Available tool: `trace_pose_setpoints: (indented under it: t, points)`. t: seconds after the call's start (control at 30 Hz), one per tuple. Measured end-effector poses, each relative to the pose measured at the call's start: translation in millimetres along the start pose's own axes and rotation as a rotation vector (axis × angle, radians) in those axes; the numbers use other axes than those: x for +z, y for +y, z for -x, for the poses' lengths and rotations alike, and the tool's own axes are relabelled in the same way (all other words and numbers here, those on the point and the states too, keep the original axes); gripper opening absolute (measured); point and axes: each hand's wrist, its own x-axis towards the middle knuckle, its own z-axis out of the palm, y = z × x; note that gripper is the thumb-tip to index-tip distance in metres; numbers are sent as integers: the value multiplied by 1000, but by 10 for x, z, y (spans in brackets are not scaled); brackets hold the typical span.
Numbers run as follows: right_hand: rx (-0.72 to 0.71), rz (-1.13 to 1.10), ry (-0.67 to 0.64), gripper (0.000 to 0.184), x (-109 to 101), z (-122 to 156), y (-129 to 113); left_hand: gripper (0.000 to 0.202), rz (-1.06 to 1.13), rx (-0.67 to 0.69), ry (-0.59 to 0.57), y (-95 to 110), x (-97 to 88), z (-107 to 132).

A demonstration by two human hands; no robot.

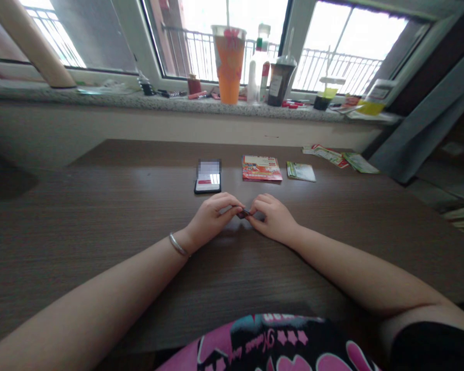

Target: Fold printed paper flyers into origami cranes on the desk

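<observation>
Just above the brown table (150, 226), both hands meet at a small dark flat piece (243, 213), too small to name surely. My left hand (213, 214), with a silver bangle on its wrist, pinches the piece's left end between thumb and fingers. From the other side, my right hand (272, 216) pinches its right end, the fingertips almost touching those of the left. A phone (208, 178) with its screen lit lies beyond the left hand. Past the right hand are a red printed leaflet stack (262, 168) and a smaller pile of green and white cards (300, 171).
More leaflets (328, 155) lie at the table's far right corner. Behind the table, the stone windowsill (170, 103) holds a tall orange drink cup (229, 67), a dark drink cup (280, 82), bottles and small items. A grey curtain (421, 113) hangs at the right.
</observation>
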Motion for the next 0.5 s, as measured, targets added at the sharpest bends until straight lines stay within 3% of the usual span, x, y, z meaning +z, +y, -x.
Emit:
trace_pose_setpoints:
  t: [0.23, 0.5]
  points:
    - [36, -68, -5, 11, 17, 1, 15, 23, 55, -115, 2, -33, 0, 8]
    - [68, -179, 13, 12, 24, -7, 35, 15, 37, -236, -10, -53, 15, 8]
